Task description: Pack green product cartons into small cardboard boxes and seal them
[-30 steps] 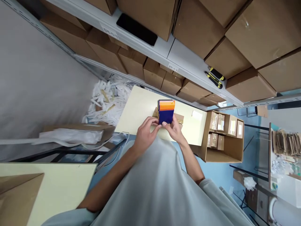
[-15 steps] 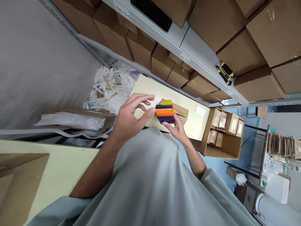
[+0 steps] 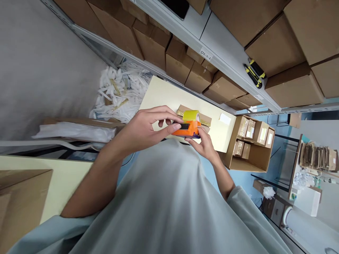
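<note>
I hold an orange and blue tape dispenser [image 3: 188, 128] with a yellowish tape roll [image 3: 191, 115] in front of my chest, above a pale yellow table [image 3: 164, 97]. My right hand [image 3: 202, 143] grips it from below and the near side. My left hand [image 3: 148, 127] curls round its left end, thumb against the orange body and fingers arched over the top. Under the dispenser, a small brown parcel [image 3: 202, 120] lies on the table.
Metal shelves packed with cardboard boxes [image 3: 286, 38] rise behind the table, with yellow-black utility knives [image 3: 253, 72] on a shelf. An open carton of small parcels [image 3: 250, 143] stands at the right. A heap of white paper strips [image 3: 119, 91] lies at the left.
The dispenser has tipped from upright, blue face toward me, to nearly flat with the tape roll showing. My left hand opened, reached over and closed on its left end.
</note>
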Action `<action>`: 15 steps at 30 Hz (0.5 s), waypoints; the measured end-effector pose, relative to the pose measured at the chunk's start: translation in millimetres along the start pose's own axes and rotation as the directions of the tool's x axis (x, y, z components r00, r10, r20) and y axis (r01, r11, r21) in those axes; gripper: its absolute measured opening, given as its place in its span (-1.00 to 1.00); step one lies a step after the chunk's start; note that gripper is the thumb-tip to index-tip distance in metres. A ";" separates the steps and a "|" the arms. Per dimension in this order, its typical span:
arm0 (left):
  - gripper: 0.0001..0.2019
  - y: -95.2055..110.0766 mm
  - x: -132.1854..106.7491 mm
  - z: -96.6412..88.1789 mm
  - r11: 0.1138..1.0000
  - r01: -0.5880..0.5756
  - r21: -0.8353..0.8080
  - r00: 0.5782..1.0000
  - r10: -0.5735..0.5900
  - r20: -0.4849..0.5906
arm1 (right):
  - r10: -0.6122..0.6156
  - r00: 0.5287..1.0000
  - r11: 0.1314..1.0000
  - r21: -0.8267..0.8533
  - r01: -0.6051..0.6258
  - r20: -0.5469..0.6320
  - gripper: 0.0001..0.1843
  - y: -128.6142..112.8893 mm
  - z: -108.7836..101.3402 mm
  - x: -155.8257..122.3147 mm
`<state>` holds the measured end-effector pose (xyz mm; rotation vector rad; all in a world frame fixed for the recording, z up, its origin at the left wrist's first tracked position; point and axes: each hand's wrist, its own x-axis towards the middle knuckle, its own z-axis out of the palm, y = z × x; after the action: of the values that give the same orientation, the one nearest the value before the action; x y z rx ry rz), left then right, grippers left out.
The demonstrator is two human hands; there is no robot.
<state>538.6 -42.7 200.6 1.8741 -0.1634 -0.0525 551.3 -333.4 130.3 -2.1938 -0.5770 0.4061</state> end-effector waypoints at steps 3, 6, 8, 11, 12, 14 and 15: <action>-0.68 -3.0 3.4 2.6 1.000 0.008 0.008 1.000 -0.008 -0.013 | -0.069 0.998 0.997 -0.030 0.069 -0.003 -0.44 3.7 -2.5 -2.0; -0.70 -5.8 7.7 5.2 0.999 0.035 0.032 0.999 -0.034 -0.030 | -0.096 0.995 0.992 -0.075 0.097 0.024 -0.44 8.0 -4.6 -1.8; -0.73 -7.5 10.0 7.1 0.998 0.039 0.050 0.998 -0.037 -0.044 | -0.103 0.994 0.991 -0.084 0.106 0.043 -0.42 10.9 -6.1 -0.7; -0.76 -10.0 10.1 11.9 0.998 -0.012 0.069 0.997 0.017 -0.070 | -0.090 0.994 0.993 -0.076 0.095 0.066 -0.41 14.5 -8.1 0.8; -0.77 -11.1 8.8 14.8 0.997 -0.026 0.079 0.996 0.033 -0.080 | -0.078 0.994 0.994 -0.074 0.083 0.079 -0.40 15.5 -8.5 0.8; -0.76 -14.3 3.9 23.0 0.995 -0.017 0.103 0.994 0.028 -0.106 | -0.051 0.992 0.995 -0.074 0.059 0.114 -0.41 17.8 -9.0 -0.9; -0.76 -16.7 0.4 28.5 0.994 0.012 0.113 0.992 0.002 -0.123 | -0.038 0.990 0.996 -0.078 0.049 0.137 -0.42 19.3 -9.3 -2.7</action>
<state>537.0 -64.8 176.0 1.9848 -0.0779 0.0707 558.5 -351.7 121.3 -2.2390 -0.7251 0.5198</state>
